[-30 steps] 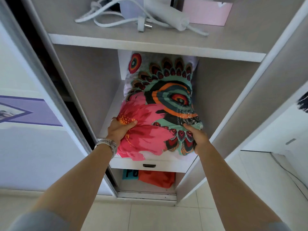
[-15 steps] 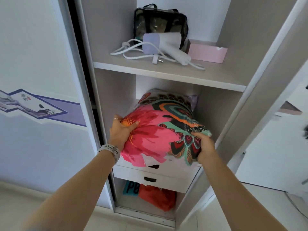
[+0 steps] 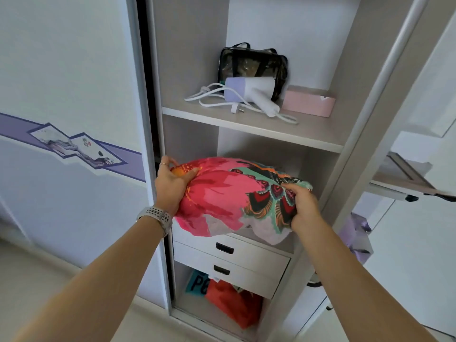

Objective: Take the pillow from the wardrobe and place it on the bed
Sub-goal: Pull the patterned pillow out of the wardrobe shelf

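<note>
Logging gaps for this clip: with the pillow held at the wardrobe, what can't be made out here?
- Bed: outside the head view, so the destination is unseen.
- Pillow rear end: whether it touches the shelf is hidden by its own bulk.
- Left hand and right hand: most fingers are buried in or behind the fabric.
- Clear black-trimmed bag: contents blurred by glare.
- Teal item: lettering cut off by the red bag.

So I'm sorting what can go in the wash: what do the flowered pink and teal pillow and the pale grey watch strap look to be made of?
Flowered pink and teal pillow: printed woven fabric, probably cotton, matte; it dents under the left hand and right hand. Pale grey watch strap: likely perforated silicone, though blur leaves it open.
</note>
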A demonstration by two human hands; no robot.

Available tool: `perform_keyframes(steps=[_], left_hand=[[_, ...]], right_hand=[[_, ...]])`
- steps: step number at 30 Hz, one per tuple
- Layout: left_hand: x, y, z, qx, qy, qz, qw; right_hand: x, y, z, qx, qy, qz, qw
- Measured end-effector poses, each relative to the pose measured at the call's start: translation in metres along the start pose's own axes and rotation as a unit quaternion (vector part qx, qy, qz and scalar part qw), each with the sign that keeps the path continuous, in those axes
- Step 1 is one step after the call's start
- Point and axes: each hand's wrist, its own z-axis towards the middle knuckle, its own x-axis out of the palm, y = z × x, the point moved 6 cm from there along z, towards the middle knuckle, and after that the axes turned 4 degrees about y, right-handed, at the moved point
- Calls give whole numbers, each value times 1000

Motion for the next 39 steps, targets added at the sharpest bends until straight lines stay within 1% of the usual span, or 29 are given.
perform_keyframes(steps=[4,10,16,20,23,26,32,36,39], left_hand=[[-18,-5,-9,18,-7,-7,1000],[-52,-6,-15,1,4,-36,999],[-80,-17,-25,-19,-22,-68,997],[-93,-14,-40,-31,-72,-88,993],[-94,-18,-60,-19,-104,-103,989],[-91,-39,-88,5,-142,-114,983],[-83,-108,-143,81,-218,-91,968],[-77,-148,-167,113,-240,-72,961],[-82,-172,-183,134,-256,-61,955]], right_hand=[[8,-3,-19,-8,-3,5,1000],[32,-9,-44,-33,1,11,999],[61,-2,-54,-60,50,17,997],[77,3,-53,-75,98,15,992],[77,14,-56,-86,137,8,987],[68,30,-65,-101,173,15,980],[37,67,-90,-114,241,30,963],[25,93,-102,-120,278,33,952],[25,106,-115,-106,320,37,941]])
